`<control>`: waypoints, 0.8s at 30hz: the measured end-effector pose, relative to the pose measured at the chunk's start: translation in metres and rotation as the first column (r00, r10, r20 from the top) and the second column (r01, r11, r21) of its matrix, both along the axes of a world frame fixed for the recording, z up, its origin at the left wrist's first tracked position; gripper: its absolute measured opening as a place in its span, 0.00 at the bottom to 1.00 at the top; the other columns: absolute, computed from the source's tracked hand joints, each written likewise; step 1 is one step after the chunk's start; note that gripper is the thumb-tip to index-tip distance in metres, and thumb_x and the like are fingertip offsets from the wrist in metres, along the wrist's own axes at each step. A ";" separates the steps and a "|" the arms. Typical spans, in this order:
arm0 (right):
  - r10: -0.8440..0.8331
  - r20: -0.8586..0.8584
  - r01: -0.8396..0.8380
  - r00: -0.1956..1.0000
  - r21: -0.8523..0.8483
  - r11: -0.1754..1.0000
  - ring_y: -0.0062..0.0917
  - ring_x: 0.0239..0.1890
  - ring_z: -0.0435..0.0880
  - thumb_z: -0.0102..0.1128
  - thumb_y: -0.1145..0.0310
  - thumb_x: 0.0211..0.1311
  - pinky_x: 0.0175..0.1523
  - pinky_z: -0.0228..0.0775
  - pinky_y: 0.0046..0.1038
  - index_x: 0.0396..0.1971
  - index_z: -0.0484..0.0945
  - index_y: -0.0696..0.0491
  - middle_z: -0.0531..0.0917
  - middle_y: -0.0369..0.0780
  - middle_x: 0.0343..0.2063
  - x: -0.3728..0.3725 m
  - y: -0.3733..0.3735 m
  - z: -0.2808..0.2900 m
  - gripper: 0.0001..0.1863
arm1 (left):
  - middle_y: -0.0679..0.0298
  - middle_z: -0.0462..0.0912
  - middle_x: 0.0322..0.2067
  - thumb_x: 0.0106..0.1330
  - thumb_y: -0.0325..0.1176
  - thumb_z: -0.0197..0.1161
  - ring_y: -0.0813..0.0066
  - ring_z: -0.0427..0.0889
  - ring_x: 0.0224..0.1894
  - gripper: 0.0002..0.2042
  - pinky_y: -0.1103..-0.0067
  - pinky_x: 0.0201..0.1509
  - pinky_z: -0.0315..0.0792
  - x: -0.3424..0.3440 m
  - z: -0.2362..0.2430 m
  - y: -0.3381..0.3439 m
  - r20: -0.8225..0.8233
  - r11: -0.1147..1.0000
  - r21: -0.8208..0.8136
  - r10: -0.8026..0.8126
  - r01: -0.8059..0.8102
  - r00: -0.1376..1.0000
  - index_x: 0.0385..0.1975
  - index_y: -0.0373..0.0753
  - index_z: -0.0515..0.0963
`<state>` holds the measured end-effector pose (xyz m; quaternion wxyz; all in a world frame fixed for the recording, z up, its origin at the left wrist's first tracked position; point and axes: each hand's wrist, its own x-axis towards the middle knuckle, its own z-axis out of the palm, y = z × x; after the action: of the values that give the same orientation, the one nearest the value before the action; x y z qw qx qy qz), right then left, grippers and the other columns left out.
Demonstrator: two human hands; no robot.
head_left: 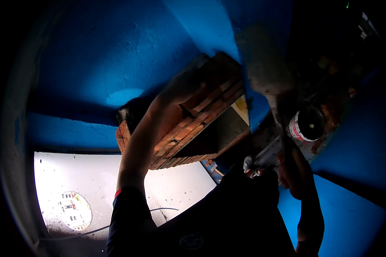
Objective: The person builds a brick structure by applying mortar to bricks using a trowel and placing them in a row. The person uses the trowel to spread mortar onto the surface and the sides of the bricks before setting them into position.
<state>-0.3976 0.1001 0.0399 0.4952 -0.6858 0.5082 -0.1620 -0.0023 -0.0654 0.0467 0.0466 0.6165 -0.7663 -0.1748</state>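
In deep shadow, my left hand [188, 83] reaches over the top of a red brick structure [180, 137] built against the blue wall. Its fingers are dark and smeared, beside the structure's upper bricks; whether they grip one is unclear. On the right, my right hand [291, 173] is closed around the handle of a trowel [263, 64]. The trowel points upward, its broad grey blade in front of the blue wall and apart from the bricks. Below the brickwork is a dark opening with smooth grey inner faces.
Beyond my right hand stands a round bucket [295, 129] with a red and white side, near rubble in shadow. A hammer-like tool [216, 169] lies below the brickwork. At lower left is a bright white speckled surface [116, 184] with a thin cable [98, 230]. Blue walls [103, 51] surround the corner.
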 end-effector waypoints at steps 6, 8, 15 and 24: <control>-0.009 0.298 0.131 0.955 -0.391 0.911 0.31 0.34 0.81 0.47 0.66 0.69 0.37 0.73 0.29 0.65 0.61 0.48 0.77 0.52 0.47 0.065 -0.044 0.014 0.25 | 0.50 0.61 0.63 0.68 0.39 0.54 0.52 0.66 0.61 0.27 0.66 0.65 0.63 0.003 0.012 0.012 -0.085 0.994 -0.076 -0.082 0.076 0.993 0.65 0.42 0.57; 0.052 0.056 -0.033 0.997 -0.298 0.954 0.32 0.46 0.80 0.38 0.67 0.73 0.47 0.72 0.34 0.64 0.60 0.54 0.76 0.46 0.52 0.084 -0.055 0.032 0.22 | 0.50 0.61 0.63 0.68 0.39 0.54 0.52 0.66 0.61 0.27 0.66 0.65 0.63 0.000 0.006 0.011 -0.113 0.995 -0.069 -0.082 0.074 0.990 0.65 0.41 0.58; 0.022 0.095 0.005 0.995 -0.271 0.963 0.26 0.23 0.78 0.46 0.72 0.68 0.28 0.69 0.25 0.61 0.65 0.53 0.79 0.45 0.25 0.117 -0.081 0.008 0.21 | 0.49 0.66 0.60 0.68 0.42 0.53 0.52 0.67 0.60 0.26 0.66 0.63 0.64 0.014 -0.010 0.005 -0.106 0.992 -0.123 -0.054 0.041 0.993 0.64 0.41 0.60; -0.043 0.149 0.102 0.988 -0.417 0.903 0.22 0.18 0.76 0.48 0.75 0.66 0.22 0.66 0.21 0.59 0.67 0.55 0.79 0.42 0.21 0.120 -0.086 -0.001 0.20 | 0.50 0.66 0.61 0.70 0.47 0.49 0.53 0.66 0.61 0.26 0.64 0.64 0.62 -0.001 -0.005 -0.001 0.032 0.997 0.060 0.056 -0.058 0.998 0.64 0.42 0.59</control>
<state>-0.2780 0.0142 0.0388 0.3617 -0.7448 0.4510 -0.3333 -0.0031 -0.0659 0.0418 0.0211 0.6417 -0.7434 -0.1875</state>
